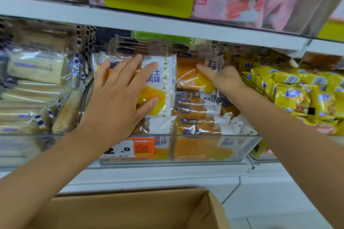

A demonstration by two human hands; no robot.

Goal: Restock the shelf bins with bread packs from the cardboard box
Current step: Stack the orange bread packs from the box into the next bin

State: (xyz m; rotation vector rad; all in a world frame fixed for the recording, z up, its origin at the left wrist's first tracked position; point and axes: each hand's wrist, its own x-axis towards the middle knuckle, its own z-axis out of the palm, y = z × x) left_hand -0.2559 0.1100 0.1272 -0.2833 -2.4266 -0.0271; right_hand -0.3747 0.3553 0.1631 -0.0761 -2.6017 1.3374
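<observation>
Bin [240, 147] of bread packs [193, 111], left hand [115, 96] flat on 1, right hand [226, 78] grip round another

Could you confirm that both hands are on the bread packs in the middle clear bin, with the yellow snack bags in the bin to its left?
Not quite: the yellow snack bags are to the right of the middle clear bin, not its left, as the head view shows. The rest stands: left hand and right hand are both on the bread packs there.
</observation>
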